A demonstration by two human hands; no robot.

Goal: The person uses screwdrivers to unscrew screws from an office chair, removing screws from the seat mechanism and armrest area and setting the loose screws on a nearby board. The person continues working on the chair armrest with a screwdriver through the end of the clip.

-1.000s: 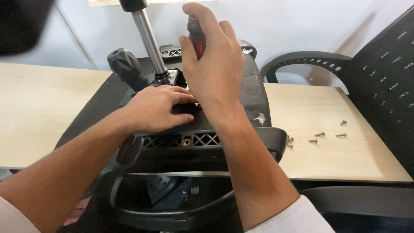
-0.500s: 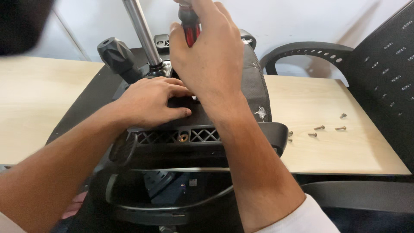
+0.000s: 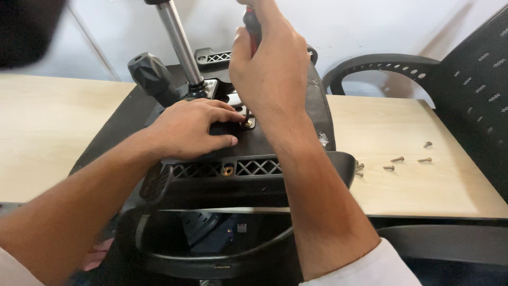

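The right hand (image 3: 272, 74) is closed around a red-handled screwdriver (image 3: 253, 32), held upright with its tip at a screw (image 3: 247, 124) on the upturned chair base (image 3: 238, 153). The left hand (image 3: 190, 127) lies flat on this base, fingers loosely spread, beside the screw. Loose screws (image 3: 405, 159) lie on the tabletop (image 3: 423, 180).

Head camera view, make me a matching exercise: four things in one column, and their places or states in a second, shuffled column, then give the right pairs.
Things:
1. left hand
2. right hand
3. loose screws
4. metal gas-lift column

Places or states:
A. lying on the wooden table, right of the chair base
B. pressed flat on the black chair mechanism
C. rising at a tilt from the mechanism, behind the left hand
D. closed round a red-handled screwdriver, tip down at a screw

Pairs: 1-B, 2-D, 3-A, 4-C
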